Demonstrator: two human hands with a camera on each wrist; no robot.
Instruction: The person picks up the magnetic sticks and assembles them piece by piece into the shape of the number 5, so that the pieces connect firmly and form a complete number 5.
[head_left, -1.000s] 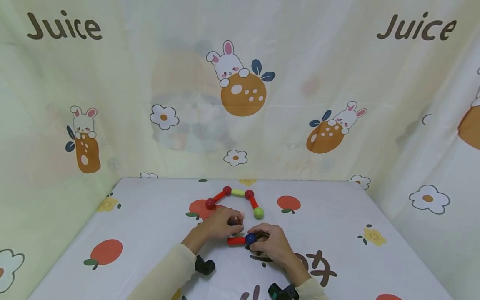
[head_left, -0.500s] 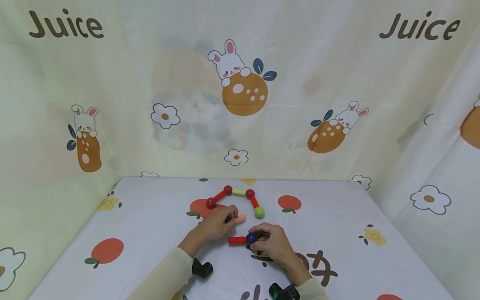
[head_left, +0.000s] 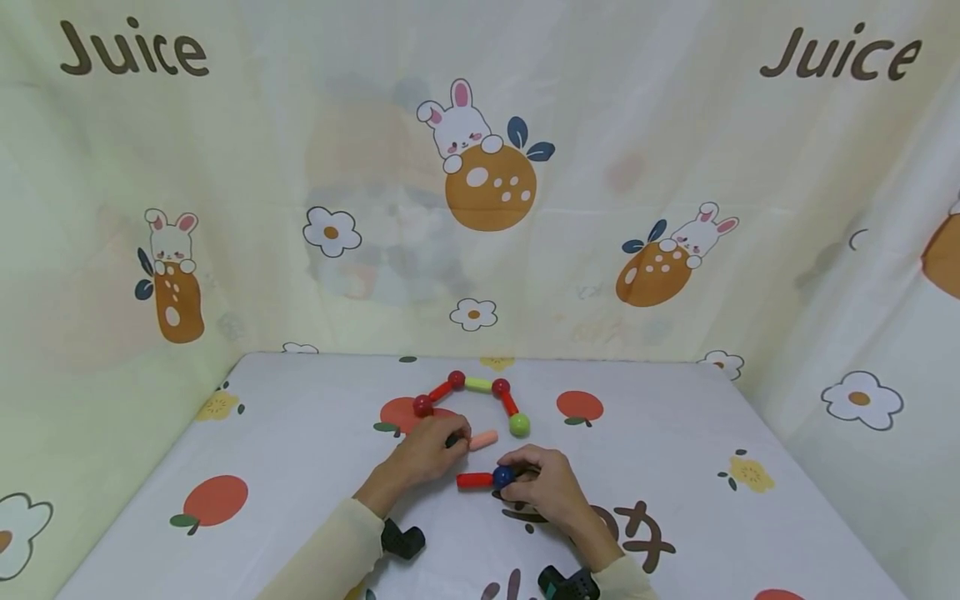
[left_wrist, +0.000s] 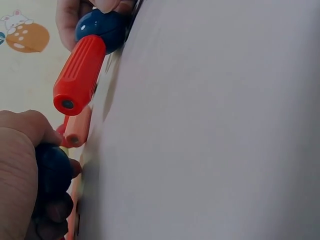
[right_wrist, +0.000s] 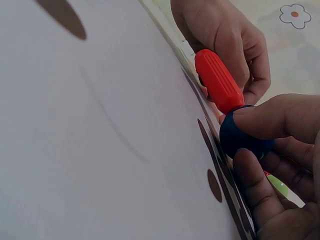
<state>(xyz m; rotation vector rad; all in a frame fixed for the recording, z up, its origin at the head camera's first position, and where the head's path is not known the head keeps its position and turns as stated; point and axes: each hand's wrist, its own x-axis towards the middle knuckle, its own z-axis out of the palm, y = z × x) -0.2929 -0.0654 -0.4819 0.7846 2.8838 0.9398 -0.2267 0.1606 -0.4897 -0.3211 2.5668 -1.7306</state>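
My right hand (head_left: 551,492) pinches a dark blue magnetic ball (head_left: 503,477) between thumb and fingers. From that ball a red magnetic stick (head_left: 475,481) points left, its free end showing a metal tip in the left wrist view. My left hand (head_left: 423,454) curls round a second dark blue ball (left_wrist: 54,170), mostly covered by the fingers in the head view. Just right of the left fingertips, a pink stick (head_left: 484,440) lies on the table. Behind both hands is a chain of dark red balls (head_left: 457,380), red sticks (head_left: 509,404), a yellow-green stick (head_left: 478,385) and a green ball (head_left: 520,425).
The table (head_left: 315,467) wears a white cloth printed with fruit and lettering. A printed curtain (head_left: 375,167) rises behind its back edge. Black wrist devices (head_left: 403,540) sit at both cuffs.
My left hand has drawn back to the left, away from the right hand, and the pink stick has come into full view on the table. The right hand stays in place.
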